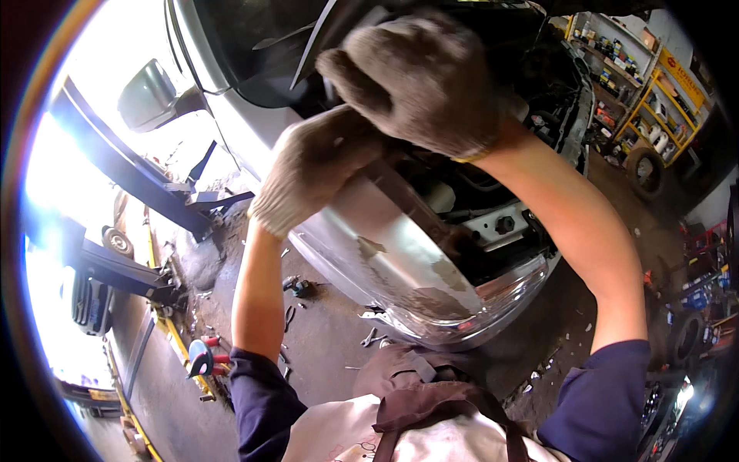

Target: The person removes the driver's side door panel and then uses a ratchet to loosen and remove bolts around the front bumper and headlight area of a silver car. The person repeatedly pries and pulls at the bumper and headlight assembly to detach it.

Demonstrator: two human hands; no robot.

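Both my hands wear greyish-brown knitted work gloves above the front corner of a silver car. My right hand is raised over the engine bay with its fingers curled closed; whatever they hold, if anything, is hidden. Lower and to the left, my left hand is over the inner edge of the fender, its fingertips hidden near the right glove. The fender's paint is worn in brown and grey patches. In front of it sits a clear headlight. A dark panel with a pale curved edge shows beside the right glove.
The engine bay is uncovered. A side mirror juts out at left, beyond a blue lift arm. On the floor lie a cordless drill and several hand tools. Shelves and a tyre stand at right.
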